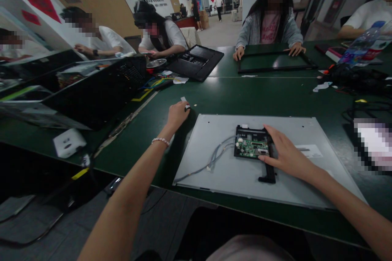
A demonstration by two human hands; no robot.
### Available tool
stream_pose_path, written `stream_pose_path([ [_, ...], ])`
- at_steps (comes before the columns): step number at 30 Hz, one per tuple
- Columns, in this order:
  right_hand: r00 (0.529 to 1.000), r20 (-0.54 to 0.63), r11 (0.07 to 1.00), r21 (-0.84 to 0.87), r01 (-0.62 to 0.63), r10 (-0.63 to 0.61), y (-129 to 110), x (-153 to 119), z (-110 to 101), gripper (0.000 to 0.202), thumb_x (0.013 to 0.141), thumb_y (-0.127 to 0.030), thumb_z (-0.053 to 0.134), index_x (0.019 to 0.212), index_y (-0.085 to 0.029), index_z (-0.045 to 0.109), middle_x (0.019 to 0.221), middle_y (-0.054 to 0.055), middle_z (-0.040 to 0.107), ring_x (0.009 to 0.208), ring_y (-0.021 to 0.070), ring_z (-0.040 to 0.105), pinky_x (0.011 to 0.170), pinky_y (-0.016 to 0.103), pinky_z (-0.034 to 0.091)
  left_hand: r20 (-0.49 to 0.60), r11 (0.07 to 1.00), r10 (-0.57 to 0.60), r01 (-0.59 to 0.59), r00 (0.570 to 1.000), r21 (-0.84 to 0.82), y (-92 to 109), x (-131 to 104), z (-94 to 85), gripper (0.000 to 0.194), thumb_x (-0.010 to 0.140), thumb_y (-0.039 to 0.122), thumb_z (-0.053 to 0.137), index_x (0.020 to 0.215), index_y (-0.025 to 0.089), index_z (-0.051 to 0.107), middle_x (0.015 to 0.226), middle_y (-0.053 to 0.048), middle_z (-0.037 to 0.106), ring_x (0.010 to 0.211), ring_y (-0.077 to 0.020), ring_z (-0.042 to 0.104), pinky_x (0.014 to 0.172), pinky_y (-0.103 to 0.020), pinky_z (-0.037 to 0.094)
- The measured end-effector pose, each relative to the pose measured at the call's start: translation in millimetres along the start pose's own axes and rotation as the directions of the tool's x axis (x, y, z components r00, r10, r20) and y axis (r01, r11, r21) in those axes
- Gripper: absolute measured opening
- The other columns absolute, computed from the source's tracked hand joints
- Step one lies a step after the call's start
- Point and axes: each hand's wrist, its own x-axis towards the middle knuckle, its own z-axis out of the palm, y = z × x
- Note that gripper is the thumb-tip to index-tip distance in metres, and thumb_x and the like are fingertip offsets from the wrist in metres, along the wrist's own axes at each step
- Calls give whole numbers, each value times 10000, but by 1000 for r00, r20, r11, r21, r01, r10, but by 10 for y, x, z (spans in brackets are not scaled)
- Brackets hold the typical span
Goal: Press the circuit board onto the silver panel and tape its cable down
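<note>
A silver-grey flat panel (196,147) lies on the green table in front of me. On it rests a black plastic bracket (270,171) that carries a green circuit board (251,147). My right hand (284,151) grips the bracket's right side, thumb at the near edge and fingers at the far edge. Grey cables (216,157) run from the board to the panel's lower left corner. Left of the panel, my left hand (178,115) is closed over the table; a small white tab (183,99) and something dark show at its fingers, too small to name.
Across the table a person's hands (295,49) rest on a black frame (278,68). A black casing (199,63) lies farther left. Large black panels (101,89) and a white box (69,142) stand left. Bottles (361,45), dark cables (361,81) and a blurred-out device (373,142) are right.
</note>
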Motion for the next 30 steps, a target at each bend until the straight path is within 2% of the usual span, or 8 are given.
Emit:
stream_pose_path([
  [4,1000,-16,1000,17,6,-6,23,0,22,881,908,-483,581,1589,-191,105,1579,196,347,1409,379,404,1126,607,367,73,996,-24,17,997,91,2,68,-23,333,924,249,438,1062,174,731,1099,-133,734,1024,-267,668,930,-366,445],
  [9,1000,-16,1000,24,7,-7,47,1,44,910,891,-499,610,1587,-191,111,1578,198,344,1409,380,398,1134,600,363,68,992,-59,51,996,115,42,170,-123,368,916,245,428,1079,151,745,1069,-157,743,999,-286,682,897,-372,453],
  [12,1000,-20,999,31,9,-9,40,3,34,912,893,-485,610,1590,-199,96,1578,199,343,1414,378,392,1139,600,359,31,993,-57,54,998,107,116,195,-270,369,914,254,438,1090,147,744,1067,-153,745,985,-290,685,882,-373,455],
  [15,1000,-17,999,32,16,-15,34,1,24,916,896,-482,604,1595,-211,76,1584,196,332,1420,379,387,1139,607,356,7,995,2,-3,1000,101,287,104,-481,354,924,260,443,1071,154,748,1033,-135,756,959,-274,689,926,-382,439],
  [18,1000,-10,999,32,7,-6,36,-5,16,928,893,-489,607,1597,-219,66,1595,195,308,1436,384,359,1143,613,347,-14,982,158,-156,987,103,578,-154,-701,321,942,253,446,1007,168,748,970,-103,767,920,-246,693,1040,-433,372],
  [22,1000,-3,999,51,-20,20,31,-4,-3,912,904,-498,597,1596,-249,55,1625,173,244,1470,373,295,1160,605,323,-32,952,291,-286,956,114,1068,-682,-934,317,959,203,411,939,173,726,922,-81,765,860,-210,691,1055,-450,360],
  [26,998,-51,996,86,-24,28,-7,17,-38,857,937,-477,555,1592,-267,44,1623,155,246,1480,353,278,1177,597,298,-19,945,317,-314,948,95,1487,-1212,-1056,280,930,149,438,866,181,709,850,-68,749,832,-215,676,1024,-451,386],
  [30,994,-109,995,97,-8,19,-80,43,-88,806,952,-435,536,1588,-257,73,1596,156,291,1462,348,309,1183,595,290,-10,950,308,-307,951,62,1730,-1582,-1061,269,908,109,460,796,184,693,803,-69,726,810,-221,663,1007,-455,400],
])
